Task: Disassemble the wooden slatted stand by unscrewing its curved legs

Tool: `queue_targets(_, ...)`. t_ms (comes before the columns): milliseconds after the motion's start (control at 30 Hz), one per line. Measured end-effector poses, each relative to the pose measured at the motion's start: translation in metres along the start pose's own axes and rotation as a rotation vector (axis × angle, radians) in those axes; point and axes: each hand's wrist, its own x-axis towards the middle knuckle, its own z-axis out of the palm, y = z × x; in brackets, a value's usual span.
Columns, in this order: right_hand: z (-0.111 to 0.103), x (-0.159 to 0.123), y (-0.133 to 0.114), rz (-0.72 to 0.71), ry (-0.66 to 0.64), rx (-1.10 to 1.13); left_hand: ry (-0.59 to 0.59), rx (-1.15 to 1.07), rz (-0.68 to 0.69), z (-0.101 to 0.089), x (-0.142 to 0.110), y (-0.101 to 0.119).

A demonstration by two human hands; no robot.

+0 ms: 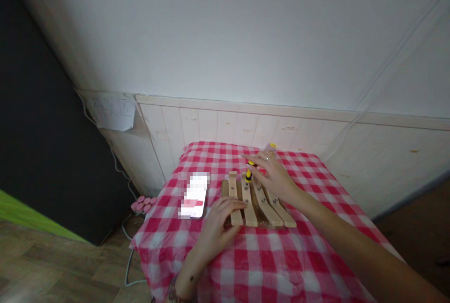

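Observation:
Several pale wooden slats (251, 218) lie side by side over a brown base, with small metal screws or hooks along them. My left hand (220, 218) is closed over the near part of the leftmost slat (236, 218). Its fingers reach across to the second slat, and its thumb is by the front end. A yellow and black screwdriver (249, 174) stands nearly upright, its tip at a metal fitting on the second slat. My right hand (274, 174) holds its handle from above, with the index finger stretched out over the top.
A lit phone (197, 195), partly blurred out, lies left of the slats on the red-and-white checked tablecloth (267, 265). Behind my right hand is a clear container with yellow (272, 146). The table meets a panelled wall (207, 122). Pink round objects (143, 203) and a cable (128, 265) are at left.

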Motion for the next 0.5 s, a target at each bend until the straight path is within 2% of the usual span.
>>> queue_targets(200,-0.0014,-0.003,-0.0042,-0.131,-0.048,-0.208,-0.001,0.004,-0.013,-0.0005,0.0001,0.0016)
queue_targets(500,-0.0003,-0.0039,-0.0049,-0.071,0.021,-0.07,-0.005,-0.012,0.001,0.0001,-0.0002,-0.0019)
